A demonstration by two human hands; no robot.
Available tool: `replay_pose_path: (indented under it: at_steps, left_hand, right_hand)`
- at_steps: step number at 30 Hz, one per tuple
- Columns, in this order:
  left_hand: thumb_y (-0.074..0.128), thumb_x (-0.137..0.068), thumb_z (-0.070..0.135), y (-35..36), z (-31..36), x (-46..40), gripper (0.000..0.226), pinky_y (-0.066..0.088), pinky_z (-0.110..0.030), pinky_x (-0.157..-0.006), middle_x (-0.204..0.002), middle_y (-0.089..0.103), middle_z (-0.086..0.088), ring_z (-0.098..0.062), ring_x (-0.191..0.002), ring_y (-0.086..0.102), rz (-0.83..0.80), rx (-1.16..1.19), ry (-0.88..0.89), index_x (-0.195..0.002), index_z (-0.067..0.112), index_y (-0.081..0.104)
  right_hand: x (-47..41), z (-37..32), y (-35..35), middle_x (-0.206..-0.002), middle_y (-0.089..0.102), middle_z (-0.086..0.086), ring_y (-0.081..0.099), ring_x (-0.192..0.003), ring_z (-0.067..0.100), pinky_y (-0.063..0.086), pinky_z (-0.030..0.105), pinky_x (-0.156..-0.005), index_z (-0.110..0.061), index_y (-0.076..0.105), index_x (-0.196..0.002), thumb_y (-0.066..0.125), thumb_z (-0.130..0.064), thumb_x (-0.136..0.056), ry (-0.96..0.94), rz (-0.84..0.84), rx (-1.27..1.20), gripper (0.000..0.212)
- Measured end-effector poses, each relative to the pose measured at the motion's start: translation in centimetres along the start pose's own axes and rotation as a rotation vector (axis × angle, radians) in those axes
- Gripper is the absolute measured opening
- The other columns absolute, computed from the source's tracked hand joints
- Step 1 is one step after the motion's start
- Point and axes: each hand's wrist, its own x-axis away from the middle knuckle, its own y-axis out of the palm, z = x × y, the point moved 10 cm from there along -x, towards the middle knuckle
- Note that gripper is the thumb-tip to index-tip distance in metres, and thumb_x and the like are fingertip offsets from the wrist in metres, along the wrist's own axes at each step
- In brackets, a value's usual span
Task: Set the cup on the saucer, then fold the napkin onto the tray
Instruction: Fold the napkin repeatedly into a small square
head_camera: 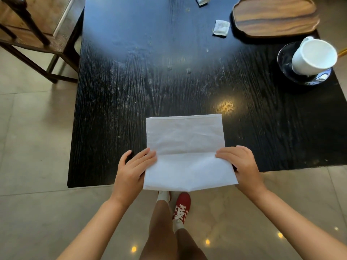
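Observation:
A white napkin [185,147] lies at the near edge of the black table [150,81], with a crease across its middle and its near half lifted off the table edge. My left hand [134,169] grips the napkin's left side and my right hand [240,164] grips its right side. At the far right a white cup [313,56] stands on a dark glass saucer [285,59]. A wooden tray [274,15] sits at the far right corner with nothing on it.
Two small white sachets lie on the table, one [221,28] just left of the tray and one [201,0] at the top edge. A wooden chair [37,25] stands at the table's left. My legs and red shoes are below the table edge.

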Motion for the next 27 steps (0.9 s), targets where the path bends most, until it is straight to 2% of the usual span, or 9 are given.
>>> replay_pose_path:
  at_steps: [2, 4, 6, 10, 15, 18, 22, 27]
  left_hand:
    - [0.054, -0.084, 0.025, -0.5, -0.4, -0.1, 0.028, 0.026, -0.035, -0.107, -0.117, 0.061, 0.005, -0.013, -0.117, 0.053, 0.062, 0.071, -0.070, -0.104, 0.012, 0.068]
    - [0.053, -0.085, 0.028, -1.3, -0.8, -0.3, 0.027, 0.027, -0.023, -0.100, -0.103, 0.067, 0.002, -0.008, -0.103, 0.056, 0.148, 0.099, -0.163, -0.096, 0.009, 0.069]
    - [0.052, -0.086, 0.029, -1.9, -1.3, -0.4, 0.026, 0.031, -0.021, -0.089, -0.086, 0.069, -0.003, -0.003, -0.086, 0.051, 0.237, 0.104, -0.272, -0.084, 0.007, 0.067]
    - [0.050, -0.085, 0.030, -1.7, -1.9, -0.9, 0.029, 0.034, -0.029, -0.081, -0.076, 0.062, -0.003, -0.007, -0.076, 0.048, 0.317, 0.141, -0.450, -0.079, 0.005, 0.063]
    - [0.049, -0.086, 0.028, -1.8, -1.6, -1.8, 0.031, 0.038, -0.038, -0.072, -0.075, 0.050, 0.005, 0.000, -0.072, 0.039, 0.392, 0.171, -0.501, -0.079, 0.002, 0.064]
    - [0.048, -0.087, 0.028, -1.7, -1.6, -2.2, 0.031, 0.040, -0.038, -0.066, -0.072, 0.046, 0.005, -0.009, -0.068, 0.040, 0.377, 0.143, -0.485, -0.078, 0.002, 0.063]
    - [0.046, -0.090, 0.028, -1.2, -1.9, -3.0, 0.031, 0.033, -0.034, -0.066, -0.065, 0.044, 0.003, -0.018, -0.060, 0.041, 0.340, 0.062, -0.482, -0.075, 0.004, 0.060]
    - [0.047, -0.089, 0.029, -1.1, -2.9, -3.9, 0.034, 0.027, -0.032, -0.065, -0.057, 0.043, -0.001, -0.019, -0.058, 0.040, 0.301, -0.054, -0.522, -0.061, 0.011, 0.053]
  right_hand:
    - [-0.3, 0.8, -0.5, -0.091, 0.065, -0.007, 0.060, -0.090, 0.019, 0.049, 0.045, -0.079, -0.014, 0.068, -0.091, 0.062, -0.019, -0.075, 0.185, 0.050, -0.116, 0.018]
    - [-0.5, 1.8, -0.8, -0.083, 0.062, -0.009, 0.060, -0.084, 0.022, 0.050, 0.040, -0.071, -0.019, 0.065, -0.085, 0.059, -0.016, -0.077, 0.383, 0.098, -0.211, 0.010]
    - [-0.9, 2.4, -0.7, -0.080, 0.064, -0.005, 0.060, -0.083, 0.024, 0.050, 0.043, -0.072, -0.020, 0.063, -0.082, 0.061, -0.019, -0.084, 0.476, 0.129, -0.255, 0.003]
    - [-1.8, 2.4, -0.6, -0.075, 0.062, -0.006, 0.060, -0.075, 0.022, 0.049, 0.052, -0.078, -0.020, 0.062, -0.081, 0.055, -0.033, -0.085, 0.498, 0.182, -0.253, 0.015]
    - [-2.2, 2.7, -0.8, -0.066, 0.058, 0.001, 0.053, -0.064, 0.022, 0.048, 0.050, -0.072, -0.015, 0.060, -0.074, 0.047, -0.042, -0.082, 0.518, 0.234, -0.211, 0.031]
    - [-2.3, 2.9, -0.7, -0.061, 0.053, -0.004, 0.048, -0.059, 0.018, 0.043, 0.044, -0.074, -0.016, 0.059, -0.073, 0.052, -0.036, -0.086, 0.530, 0.238, -0.153, 0.025]
    - [-2.4, 3.0, -0.6, -0.064, 0.054, -0.006, 0.049, -0.062, 0.017, 0.023, 0.028, -0.077, -0.013, 0.060, -0.074, 0.057, -0.027, -0.090, 0.589, 0.237, -0.017, 0.021]
    - [-2.5, 3.3, -0.6, -0.063, 0.057, 0.000, 0.050, -0.060, 0.019, 0.017, 0.026, -0.072, -0.013, 0.053, -0.069, 0.054, -0.024, -0.090, 0.654, 0.238, 0.077, 0.023]
